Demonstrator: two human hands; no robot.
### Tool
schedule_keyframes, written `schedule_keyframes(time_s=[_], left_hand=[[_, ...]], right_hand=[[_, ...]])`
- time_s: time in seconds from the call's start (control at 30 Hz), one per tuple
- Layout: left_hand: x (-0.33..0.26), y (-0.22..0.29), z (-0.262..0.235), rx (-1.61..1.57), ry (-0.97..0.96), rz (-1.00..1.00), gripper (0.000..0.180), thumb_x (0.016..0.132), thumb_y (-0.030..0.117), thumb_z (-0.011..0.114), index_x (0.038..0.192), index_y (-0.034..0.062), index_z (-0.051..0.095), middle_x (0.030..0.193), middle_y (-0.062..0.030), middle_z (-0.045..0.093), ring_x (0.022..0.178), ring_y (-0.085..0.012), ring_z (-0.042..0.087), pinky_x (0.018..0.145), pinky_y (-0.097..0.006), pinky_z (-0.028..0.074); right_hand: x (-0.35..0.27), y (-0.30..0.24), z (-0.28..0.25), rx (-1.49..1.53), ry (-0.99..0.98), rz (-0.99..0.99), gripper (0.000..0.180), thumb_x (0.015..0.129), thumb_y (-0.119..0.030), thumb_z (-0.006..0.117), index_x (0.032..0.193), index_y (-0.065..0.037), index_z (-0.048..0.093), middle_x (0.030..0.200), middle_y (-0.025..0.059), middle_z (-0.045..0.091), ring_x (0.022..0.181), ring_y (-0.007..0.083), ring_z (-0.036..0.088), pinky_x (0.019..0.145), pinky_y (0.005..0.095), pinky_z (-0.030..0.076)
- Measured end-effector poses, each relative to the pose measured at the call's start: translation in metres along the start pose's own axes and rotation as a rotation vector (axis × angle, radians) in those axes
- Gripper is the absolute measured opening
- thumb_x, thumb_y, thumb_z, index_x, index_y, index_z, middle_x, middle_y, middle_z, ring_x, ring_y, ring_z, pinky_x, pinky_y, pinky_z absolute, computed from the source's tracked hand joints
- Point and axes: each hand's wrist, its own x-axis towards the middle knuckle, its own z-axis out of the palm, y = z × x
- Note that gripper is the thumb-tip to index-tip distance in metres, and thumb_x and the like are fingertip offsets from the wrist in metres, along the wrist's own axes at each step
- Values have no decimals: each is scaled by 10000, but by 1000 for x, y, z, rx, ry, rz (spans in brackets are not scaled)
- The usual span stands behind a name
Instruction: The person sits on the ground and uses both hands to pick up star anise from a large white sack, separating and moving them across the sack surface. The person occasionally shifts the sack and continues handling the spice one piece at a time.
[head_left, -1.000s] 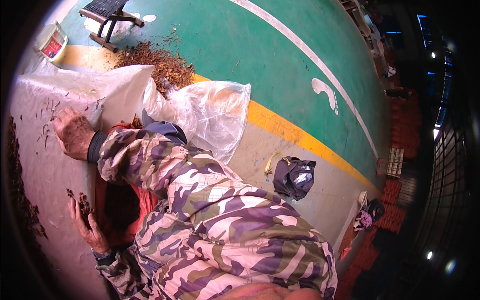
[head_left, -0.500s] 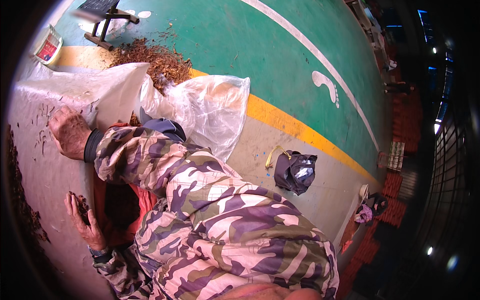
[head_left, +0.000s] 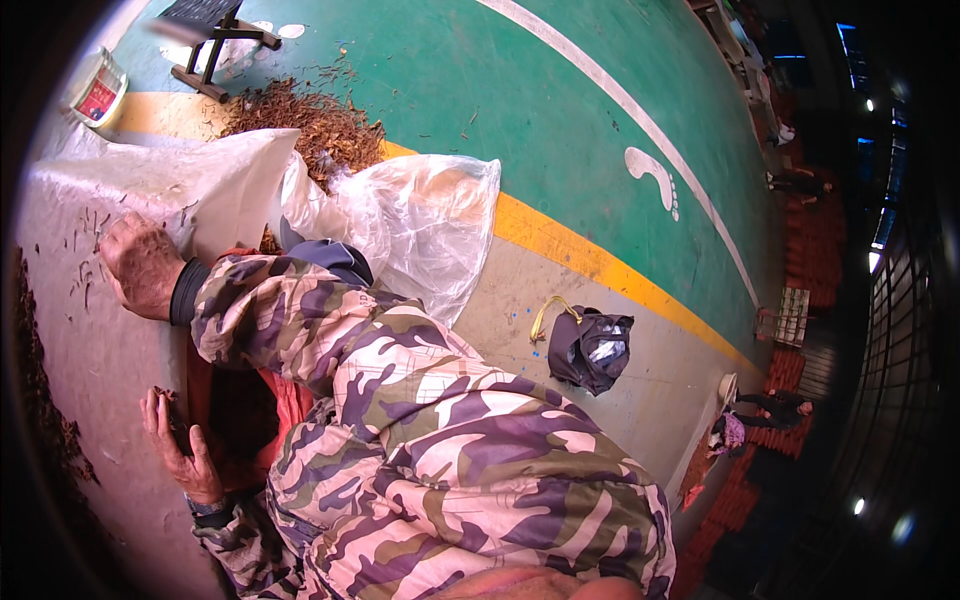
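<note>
My right hand (head_left: pixel 140 265) lies on the pale sheet-covered work surface (head_left: pixel 95 340), back up, fingers curled under so that anything in them is hidden. Thin dark brown strips (head_left: pixel 82 250) are scattered just beyond it. My left hand (head_left: pixel 185 450), a watch at its wrist, is at the surface's near edge. Its fingers are stretched and its thumb stands apart, with a few brown shreds (head_left: pixel 165 395) by the fingertips. Directly beside it an orange-red bag (head_left: pixel 292 405) gapes, dark inside, between the edge and my body.
A long heap of dark shreds (head_left: pixel 45 400) runs along the far side. On the floor to my right are a brown pile of strips (head_left: pixel 300 125), clear plastic sheeting (head_left: pixel 430 215), a white bucket (head_left: pixel 98 90) and a black stand (head_left: pixel 205 60). A dark bag (head_left: pixel 592 348) lies behind; people (head_left: pixel 775 410) are farther off.
My left hand has shifted slightly toward the bag's mouth, and the clump of shreds by its palm looks smaller. My right hand has stayed almost still.
</note>
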Motion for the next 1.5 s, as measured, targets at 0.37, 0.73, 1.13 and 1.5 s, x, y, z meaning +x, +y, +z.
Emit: schedule_keyframes(time_s=[0.37,0.73,1.13,1.5], left_hand=[[-12,16,7,15,-66,42,540,986,244,591,1475,24,528,1563,-181,477,1520,-404,326,1249,-539,201],[-26,33,13,-13,-156,79,417,941,83,609,1355,31,605,1493,-171,548,1486,-399,390,1254,-557,201],[-1,-86,-68,315,443,-117,423,1019,84,625,1429,5,557,1454,-171,572,1369,-323,513,1181,-451,385],[-78,-437,-179,808,622,-685,935,862,751,641,1455,31,563,1406,-266,596,1322,-427,533,1170,-461,387]], right_hand=[[-3,1,0,-14,-17,-3,193,772,-152,692,884,2,659,966,200,636,990,367,598,906,451,499],[-3,2,-2,-51,-48,-16,215,769,-153,696,901,10,654,959,200,632,984,365,598,902,448,494],[-8,0,6,-33,-65,-21,205,773,-153,698,894,6,655,967,203,632,988,365,597,897,449,495],[-7,-3,8,1,-53,-17,190,753,-136,690,875,6,655,957,206,632,976,367,598,900,450,491]])
